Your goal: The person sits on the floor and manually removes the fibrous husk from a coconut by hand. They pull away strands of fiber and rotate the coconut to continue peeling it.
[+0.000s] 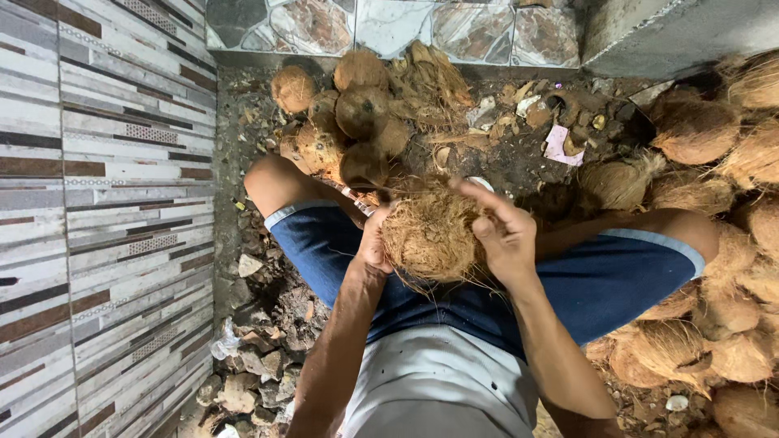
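Both hands point(375, 239) point(505, 235), grip closed round fibrous brown coconut point(430, 235); pink paper scrap point(558, 144) beyond

Surroundings noted: husk-littered ground hemmed by tiled walls.

A striped tile wall point(105, 219) in grey, white and brown ran down the left edge of the ground. A stone-patterned tile wall point(389, 28) closed the far edge, with a grey concrete ledge point(673, 32) at the far right corner. A heap of cleaned brown coconuts point(349, 113) lay against the far wall, loose husk fibre point(430, 89) beside it. Unhusked fibrous coconuts point(730, 243) were piled along the right edge. Broken rubble point(251, 381) lay near the left wall. A pink scrap point(558, 146) rested among the debris.
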